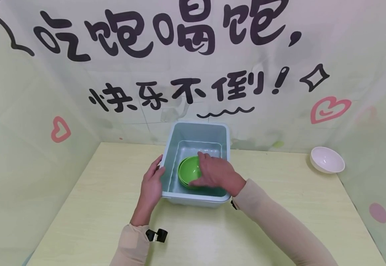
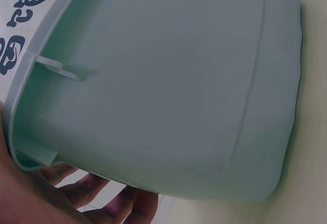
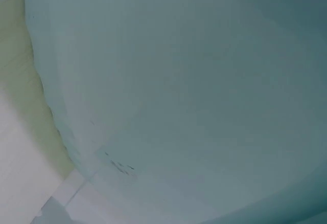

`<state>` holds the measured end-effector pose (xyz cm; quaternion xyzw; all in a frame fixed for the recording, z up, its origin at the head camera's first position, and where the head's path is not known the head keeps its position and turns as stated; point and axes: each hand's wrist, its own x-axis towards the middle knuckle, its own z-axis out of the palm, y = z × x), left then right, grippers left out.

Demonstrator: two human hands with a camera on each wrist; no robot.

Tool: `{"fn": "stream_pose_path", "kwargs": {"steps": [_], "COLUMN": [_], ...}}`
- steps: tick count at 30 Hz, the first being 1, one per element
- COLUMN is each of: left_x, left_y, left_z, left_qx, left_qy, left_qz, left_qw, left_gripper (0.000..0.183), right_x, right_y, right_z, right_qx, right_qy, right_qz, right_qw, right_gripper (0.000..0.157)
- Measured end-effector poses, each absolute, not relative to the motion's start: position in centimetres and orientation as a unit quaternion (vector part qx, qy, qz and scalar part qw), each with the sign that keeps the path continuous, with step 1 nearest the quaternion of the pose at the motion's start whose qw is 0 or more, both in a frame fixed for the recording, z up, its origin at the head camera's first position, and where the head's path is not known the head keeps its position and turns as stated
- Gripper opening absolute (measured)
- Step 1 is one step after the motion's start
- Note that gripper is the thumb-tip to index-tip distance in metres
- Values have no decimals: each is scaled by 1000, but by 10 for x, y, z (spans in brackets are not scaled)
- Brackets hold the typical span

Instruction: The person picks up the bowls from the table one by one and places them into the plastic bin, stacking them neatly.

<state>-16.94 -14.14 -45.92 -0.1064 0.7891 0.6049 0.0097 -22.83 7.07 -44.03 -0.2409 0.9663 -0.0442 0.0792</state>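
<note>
A light blue-grey plastic bin (image 1: 196, 199) stands on the table, its wall filling most of the left wrist view. At its left rim my left hand (image 1: 151, 186) grips the edge, with its fingers (image 2: 87, 188) along the outside. Inside, toward the near end, sits a small stack of green bowls (image 1: 189, 170), with a second rim showing beneath the top one. My right hand (image 1: 217, 172) reaches over the bin's right side and holds the bowls, thumb at the near rim and fingers at the far rim. It hides their right part. The right wrist view shows only the bin's outer wall (image 3: 168, 91).
A white bowl (image 1: 327, 160) stands at the table's far right corner. Behind the pale wooden table (image 1: 93, 207) hangs a white sheet (image 1: 166, 74) with black lettering, and pale side panels close in left and right.
</note>
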Motion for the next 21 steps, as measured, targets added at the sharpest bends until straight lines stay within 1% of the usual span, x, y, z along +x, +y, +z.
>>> {"fn": "stream_pose_path", "kwargs": {"steps": [5,12,17,21], "left_x": [-169,-168,-168,-168], "left_y": [-142,-141,-140,-140], "left_z": [-458,-456,-457,-458], "left_qx": [-108,-108,-108,-109], "left_qy": [788,785,784,785], "left_qz": [606,609,611,610], "left_qw": [11,11,11,9], "left_gripper": [51,51,51,51], "right_x": [-227,-227,-227,-227], "right_y": [70,71,71,70], "right_z": [-439,-439,-438,-438], "right_qx": [-229,-231,-235,-243], "right_qy": [967,965,961,958], "right_qz": [-49,-49,-26,-7], "right_qw": [100,113,143,152], "right_gripper": [110,111,113,114]}}
